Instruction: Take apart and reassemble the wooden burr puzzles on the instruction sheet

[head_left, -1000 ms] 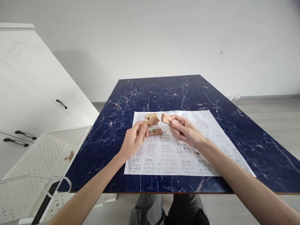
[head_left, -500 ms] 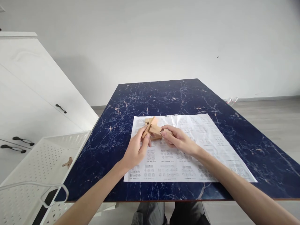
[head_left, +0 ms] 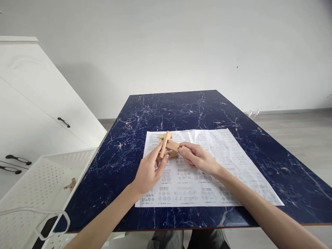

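My left hand [head_left: 151, 169] pinches a long wooden bar [head_left: 165, 144] that stands tilted over the printed sheet. Closed on the end of another wooden puzzle piece [head_left: 173, 146], my right hand [head_left: 195, 155] holds it against the bar's right side. Whether the two pieces interlock or merely touch, I cannot tell. Just behind and below them, further wooden pieces [head_left: 173, 154] lie on the paper, partly hidden by my fingers. The printed sheet [head_left: 215, 180], with rows of small diagrams, lies under both hands.
A dark blue marbled table [head_left: 171, 109] carries the sheet. At the left, a white perforated basket [head_left: 41, 180] contains a small wooden piece [head_left: 70, 185]. A white cable [head_left: 55, 211] loops over its near side. White cabinets [head_left: 38, 103] with black handles stand farther left.
The bar in my left hand has turned, showing more of its broad face. My right hand's piece has shifted slightly, and more of the lower wooden piece shows. The whole view has moved a little.
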The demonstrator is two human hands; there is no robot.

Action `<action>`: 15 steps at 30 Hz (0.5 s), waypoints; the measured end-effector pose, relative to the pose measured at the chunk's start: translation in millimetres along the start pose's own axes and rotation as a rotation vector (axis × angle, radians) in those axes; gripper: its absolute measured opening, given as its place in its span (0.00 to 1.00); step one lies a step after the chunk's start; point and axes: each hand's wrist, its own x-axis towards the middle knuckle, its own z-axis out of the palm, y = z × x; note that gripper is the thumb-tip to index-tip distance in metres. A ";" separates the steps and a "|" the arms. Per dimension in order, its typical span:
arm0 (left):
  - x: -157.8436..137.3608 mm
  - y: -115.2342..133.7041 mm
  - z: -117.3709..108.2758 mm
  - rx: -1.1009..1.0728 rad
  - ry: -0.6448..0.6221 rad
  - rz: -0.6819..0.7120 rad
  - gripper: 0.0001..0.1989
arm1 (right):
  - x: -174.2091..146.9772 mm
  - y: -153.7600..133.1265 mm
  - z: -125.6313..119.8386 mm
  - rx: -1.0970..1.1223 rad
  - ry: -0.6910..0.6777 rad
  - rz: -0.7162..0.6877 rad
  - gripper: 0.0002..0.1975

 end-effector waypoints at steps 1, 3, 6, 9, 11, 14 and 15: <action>-0.3 -0.9 0.4 0.010 0.004 0.007 0.26 | -0.1 0.5 -0.1 -0.005 0.000 0.006 0.21; -0.8 -2.1 0.9 0.031 0.011 0.022 0.27 | -0.5 1.2 -0.4 -0.012 -0.006 0.010 0.21; -0.7 -2.5 0.9 0.056 0.014 0.047 0.27 | -1.4 0.8 -0.6 -0.033 -0.020 0.013 0.22; 0.1 -1.3 0.4 0.063 0.022 0.079 0.28 | -2.4 -0.8 -0.8 -0.050 -0.026 0.024 0.23; 0.7 -0.7 0.0 0.062 0.021 0.095 0.28 | -2.9 -2.2 -1.0 -0.064 -0.027 0.021 0.23; 1.4 -0.8 -0.5 0.065 0.005 0.097 0.28 | -3.0 -4.1 -1.3 -0.075 -0.034 0.010 0.23; 1.6 -1.1 -0.6 0.065 -0.001 0.094 0.28 | -3.1 -4.6 -1.4 -0.074 -0.038 0.010 0.22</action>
